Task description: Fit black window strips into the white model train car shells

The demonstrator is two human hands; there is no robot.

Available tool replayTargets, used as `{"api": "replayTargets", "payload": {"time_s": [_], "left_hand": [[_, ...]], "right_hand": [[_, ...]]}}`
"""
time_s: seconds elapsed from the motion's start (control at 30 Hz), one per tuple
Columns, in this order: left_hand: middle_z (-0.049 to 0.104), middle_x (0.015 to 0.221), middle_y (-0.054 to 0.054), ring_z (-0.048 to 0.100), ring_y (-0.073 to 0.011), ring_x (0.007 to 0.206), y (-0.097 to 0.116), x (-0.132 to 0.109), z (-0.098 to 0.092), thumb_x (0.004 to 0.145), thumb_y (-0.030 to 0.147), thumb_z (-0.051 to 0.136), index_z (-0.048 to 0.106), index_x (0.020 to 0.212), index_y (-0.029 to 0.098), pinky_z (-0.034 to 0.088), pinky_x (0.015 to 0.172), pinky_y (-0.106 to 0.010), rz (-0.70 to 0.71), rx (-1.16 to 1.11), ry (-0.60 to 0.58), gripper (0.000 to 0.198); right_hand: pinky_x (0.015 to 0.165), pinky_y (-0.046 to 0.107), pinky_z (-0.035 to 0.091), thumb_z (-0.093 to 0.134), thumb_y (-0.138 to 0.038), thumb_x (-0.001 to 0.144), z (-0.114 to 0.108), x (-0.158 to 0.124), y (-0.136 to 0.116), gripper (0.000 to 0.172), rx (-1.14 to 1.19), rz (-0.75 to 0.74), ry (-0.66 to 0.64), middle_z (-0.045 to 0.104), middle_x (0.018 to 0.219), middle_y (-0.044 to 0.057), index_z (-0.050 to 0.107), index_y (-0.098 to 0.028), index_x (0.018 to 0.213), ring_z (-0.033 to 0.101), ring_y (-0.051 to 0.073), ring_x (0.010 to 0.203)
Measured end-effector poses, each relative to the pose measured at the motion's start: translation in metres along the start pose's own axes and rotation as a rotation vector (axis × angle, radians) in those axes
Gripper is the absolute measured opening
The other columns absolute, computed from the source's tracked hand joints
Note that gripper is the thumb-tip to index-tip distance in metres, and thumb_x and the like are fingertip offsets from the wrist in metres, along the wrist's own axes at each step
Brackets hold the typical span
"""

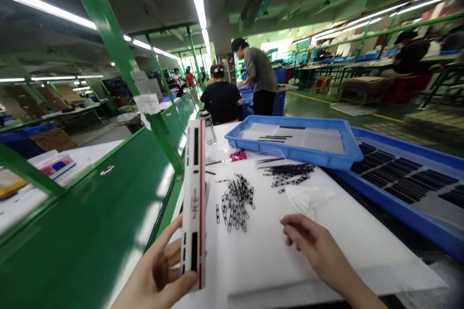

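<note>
My left hand (163,268) grips the lower end of a white model train car (195,203), which stands on end with its side toward me. It has black window strips, a red stripe and red lettering. To the right, my right hand (313,246) hovers over the white table surface, thumb and fingers pinched together; whether anything small is between them cannot be made out. A heap of small black window-frame pieces (237,200) lies between the hands. Farther back is a bunch of longer black strips (290,171), beside a crumpled white tissue (308,198).
A blue tray (293,157) with a few black strips sits at the back, overlapping another blue tray (416,203) full of dark strips. A clear bottle (208,128) and red item (238,156) stand near it. The green conveyor (83,231) runs along my left. Two people are ahead.
</note>
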State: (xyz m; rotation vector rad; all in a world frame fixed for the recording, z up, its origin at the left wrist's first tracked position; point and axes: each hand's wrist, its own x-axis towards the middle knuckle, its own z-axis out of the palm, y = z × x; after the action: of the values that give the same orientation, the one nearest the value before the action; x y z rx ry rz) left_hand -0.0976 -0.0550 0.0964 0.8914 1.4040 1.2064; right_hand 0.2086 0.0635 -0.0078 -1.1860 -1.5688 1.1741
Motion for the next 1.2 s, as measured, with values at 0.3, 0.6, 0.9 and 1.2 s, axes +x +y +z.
{"api": "replayTargets", "payload": {"time_s": [0.3, 0.6, 0.9, 1.2], "left_hand": [[0.080, 0.127, -0.005, 0.078, -0.0257, 0.111, 0.010, 0.015, 0.063, 0.081, 0.020, 0.092, 0.070, 0.142, 0.038, 0.063, 0.101, -0.033, 0.367, 0.221, -0.345, 0.067], [0.079, 0.130, 0.002, 0.078, -0.0217, 0.116, 0.000, 0.021, 0.084, 0.080, 0.026, 0.094, 0.075, 0.133, 0.043, 0.062, 0.099, -0.020, 0.455, 0.172, -0.387, 0.059], [0.077, 0.134, 0.002, 0.077, -0.0291, 0.120, -0.006, 0.020, 0.099, 0.072, 0.040, 0.099, 0.081, 0.121, 0.041, 0.069, 0.080, -0.021, 0.615, 0.269, -0.138, 0.052], [0.081, 0.123, 0.001, 0.081, -0.0254, 0.107, 0.003, 0.024, 0.109, 0.071, 0.038, 0.099, 0.083, 0.116, 0.036, 0.068, 0.085, -0.022, 0.664, 0.244, -0.108, 0.048]], "right_hand": [[0.071, 0.027, 0.065, 0.089, -0.028, 0.086, 0.040, -0.033, -0.076, 0.038, 0.770, 0.078, -0.356, 0.080, 0.104, 0.004, 0.071, -0.025, 0.120, 0.078, 0.017, 0.085], [0.068, 0.021, 0.065, 0.092, -0.030, 0.083, 0.030, -0.039, -0.074, 0.031, 0.923, 0.128, -0.180, 0.080, 0.093, -0.002, 0.074, -0.027, 0.109, 0.077, 0.014, 0.079], [0.076, 0.029, 0.067, 0.092, -0.038, 0.082, 0.026, -0.039, -0.072, 0.048, 0.985, 0.329, -0.274, 0.081, 0.101, 0.001, 0.068, -0.029, 0.122, 0.079, 0.019, 0.085], [0.067, 0.024, 0.064, 0.082, -0.040, 0.092, 0.019, -0.041, -0.079, 0.033, 0.979, 0.370, -0.307, 0.081, 0.097, 0.001, 0.070, -0.028, 0.121, 0.077, 0.015, 0.074]]}}
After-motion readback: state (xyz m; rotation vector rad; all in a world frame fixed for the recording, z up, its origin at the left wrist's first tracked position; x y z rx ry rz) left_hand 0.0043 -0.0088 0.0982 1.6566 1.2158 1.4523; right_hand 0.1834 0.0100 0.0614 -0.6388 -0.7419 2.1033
